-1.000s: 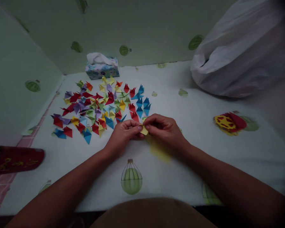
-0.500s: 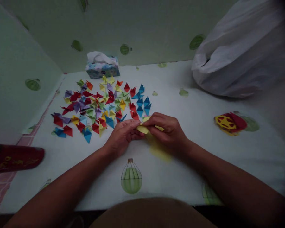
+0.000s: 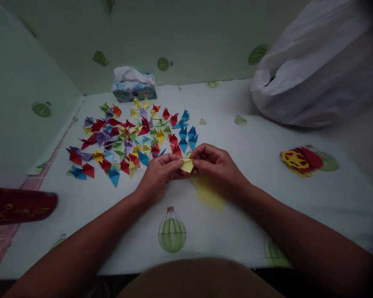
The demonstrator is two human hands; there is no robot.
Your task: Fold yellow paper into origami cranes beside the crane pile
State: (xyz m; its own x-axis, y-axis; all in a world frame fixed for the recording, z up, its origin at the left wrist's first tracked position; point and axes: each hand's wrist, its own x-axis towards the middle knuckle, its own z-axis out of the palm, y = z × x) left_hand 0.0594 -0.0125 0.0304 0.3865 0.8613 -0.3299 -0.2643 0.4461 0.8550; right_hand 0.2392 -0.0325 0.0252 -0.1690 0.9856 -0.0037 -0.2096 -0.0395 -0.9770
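A person pinches a small, part-folded piece of yellow paper [image 3: 187, 166] between both hands, near dozens of folded paper cranes [image 3: 143, 158].
At the clock's centre, the left hand [image 3: 160, 174] and right hand [image 3: 217, 165] each have thumb and fingers closed on the paper, a smooth, flat, tapering shape with a crease along its top; lacking the cranes' spiky points, it seems unfinished. At 5 o'clock, by the right hand, lies a yellow patch [image 3: 209, 198], too blurred to name. The cranes, crisp and matte in red, blue, purple, green and yellow, spread around 10 o'clock and look complete. Farther out: a boxy tissue carton [image 3: 135, 90] at 11, a crinkled white plastic bag [image 3: 313, 74] at 2, flat red-and-yellow cutouts [image 3: 295, 161] at 3.
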